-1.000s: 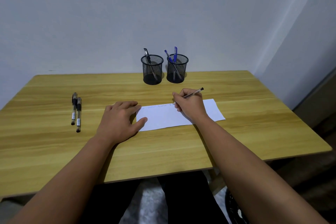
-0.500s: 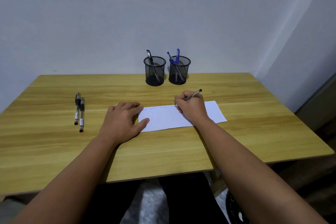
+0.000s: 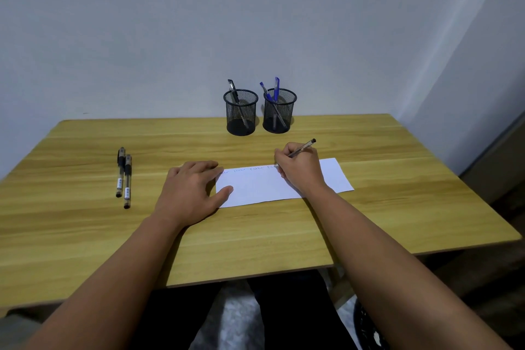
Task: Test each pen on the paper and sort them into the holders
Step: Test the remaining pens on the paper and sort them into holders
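A white paper (image 3: 255, 187) lies on the wooden table (image 3: 255, 236), with faint scribbles along its top edge. My right hand (image 3: 301, 169) grips a clear pen (image 3: 302, 148) with its tip on the paper's upper edge. My left hand (image 3: 191, 189) rests flat on the table, its thumb and fingertips touching the paper's left end. Two capped black pens (image 3: 124, 176) lie side by side at the left. At the back stand two black mesh holders: the left holder (image 3: 241, 112) has one black pen, the right holder (image 3: 279, 111) has blue pens.
A pale wall rises right behind the holders. The table's right edge is near a dark cabinet side (image 3: 500, 167). My legs and a dark mesh bin (image 3: 366, 329) show below the table's front edge.
My right hand has shifted slightly along the paper's top edge while writing. The view has tilted a little; my left hand stays put.
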Tool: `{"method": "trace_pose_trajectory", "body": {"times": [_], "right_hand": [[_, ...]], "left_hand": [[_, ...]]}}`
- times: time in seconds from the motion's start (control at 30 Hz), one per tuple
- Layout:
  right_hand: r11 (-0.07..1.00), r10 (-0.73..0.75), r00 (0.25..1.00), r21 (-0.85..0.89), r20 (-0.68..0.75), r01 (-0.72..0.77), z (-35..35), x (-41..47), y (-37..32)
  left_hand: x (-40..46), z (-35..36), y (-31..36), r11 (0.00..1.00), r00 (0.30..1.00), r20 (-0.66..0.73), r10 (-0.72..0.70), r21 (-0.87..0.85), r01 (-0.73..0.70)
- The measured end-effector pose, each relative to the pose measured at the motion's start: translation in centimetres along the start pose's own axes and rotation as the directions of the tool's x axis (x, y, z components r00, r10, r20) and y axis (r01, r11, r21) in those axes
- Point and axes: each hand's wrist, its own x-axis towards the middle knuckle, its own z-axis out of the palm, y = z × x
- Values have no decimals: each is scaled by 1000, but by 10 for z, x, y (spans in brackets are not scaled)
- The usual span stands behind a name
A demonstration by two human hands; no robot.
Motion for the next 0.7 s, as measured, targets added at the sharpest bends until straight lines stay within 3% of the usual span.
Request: {"method": "trace_pose_trajectory", "body": {"times": [0.13, 0.7], "right_hand": [[999, 16, 998, 45, -55, -13, -1, 1, -1], [1000, -25, 999, -12, -39, 24, -1, 2, 1]], "left_hand": [[0, 0, 0, 1000, 1000, -2, -4, -2, 4], [4, -1, 1, 1000, 1000, 7, 6, 6, -6]]}}
